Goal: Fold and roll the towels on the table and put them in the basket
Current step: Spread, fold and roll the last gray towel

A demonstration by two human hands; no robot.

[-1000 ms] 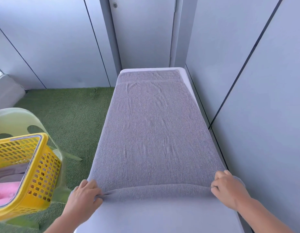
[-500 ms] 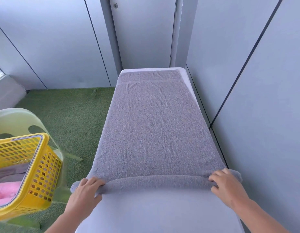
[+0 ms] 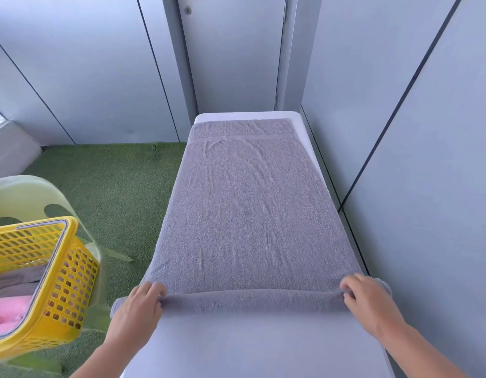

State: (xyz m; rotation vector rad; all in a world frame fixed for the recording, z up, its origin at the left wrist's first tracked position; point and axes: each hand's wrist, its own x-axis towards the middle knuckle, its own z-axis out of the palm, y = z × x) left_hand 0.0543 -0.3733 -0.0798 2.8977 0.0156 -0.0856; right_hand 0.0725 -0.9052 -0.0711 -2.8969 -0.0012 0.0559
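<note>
— Where is the towel?

— Your grey towel (image 3: 250, 214) lies flat along the white table (image 3: 250, 347) and covers most of its top. Only a thin bare strip of table shows at the far end. Toward the table's near end, the towel's edge is wound into a low roll that runs across the table's full width. The table top on your side of that roll is bare.

— And my hands?

— Your left hand (image 3: 139, 305) is at the table's left edge, with its fingers curled over the left end of the roll and gripping it. A stub of roll pokes out past that edge. Your right hand (image 3: 370, 301) is at the table's right edge, with its fingers curled round the roll's right end in the same hold.

— The basket?

— The yellow basket (image 3: 59, 282) sits left of the table's near end, apart from it, on a pale green chair (image 3: 23, 195). A pink towel (image 3: 10, 309) lies inside it, with grey cloth (image 3: 15, 282) beside that. Green turf (image 3: 113, 192) covers the floor left of the table, and a door (image 3: 233, 50) stands beyond the table's far end.
</note>
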